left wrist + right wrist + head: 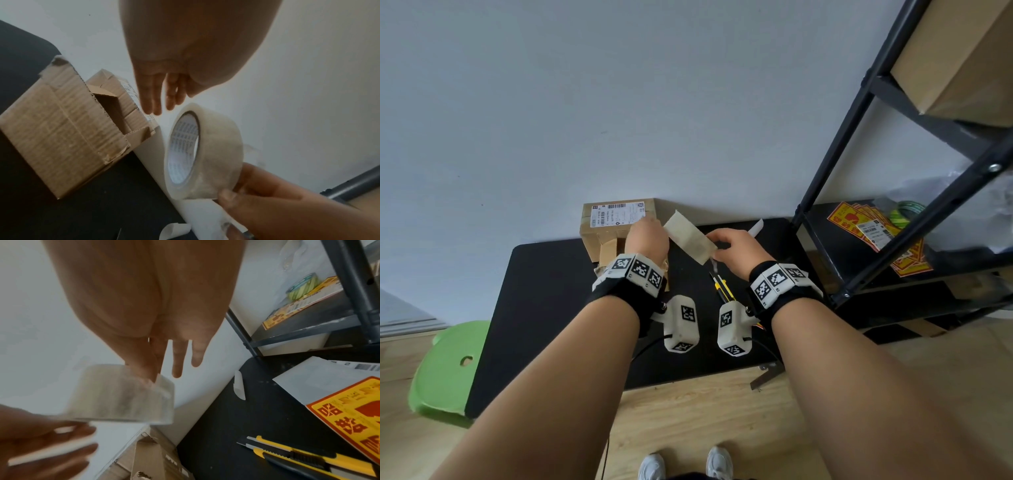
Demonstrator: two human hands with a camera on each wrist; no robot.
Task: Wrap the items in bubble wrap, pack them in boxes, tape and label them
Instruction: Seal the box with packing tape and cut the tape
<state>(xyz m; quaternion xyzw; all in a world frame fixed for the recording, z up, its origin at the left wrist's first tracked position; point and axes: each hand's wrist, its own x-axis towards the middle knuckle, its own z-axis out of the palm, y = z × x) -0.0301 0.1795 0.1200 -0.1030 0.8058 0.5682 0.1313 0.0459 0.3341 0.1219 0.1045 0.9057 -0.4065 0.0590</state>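
A roll of clear packing tape (690,238) is held in the air between my hands, above the black table (551,308). My right hand (717,240) pinches the roll's rim (123,395) between thumb and forefinger, its other fingers straight. My left hand (650,226) has its fingers stretched out (153,104) beside the roll (203,151); whether they touch it is unclear. A small cardboard box (61,129) with a partly open top stands under my left wrist. Behind it, against the wall, is a taped box with a shipping label (616,214).
A yellow utility knife (722,287) lies on the table by my right wrist, a curled white paper strip (756,228) further back. A black shelf rack (859,171) at right holds yellow-red stickers (859,222) and a green roll (907,212). A green stool (445,370) stands at left.
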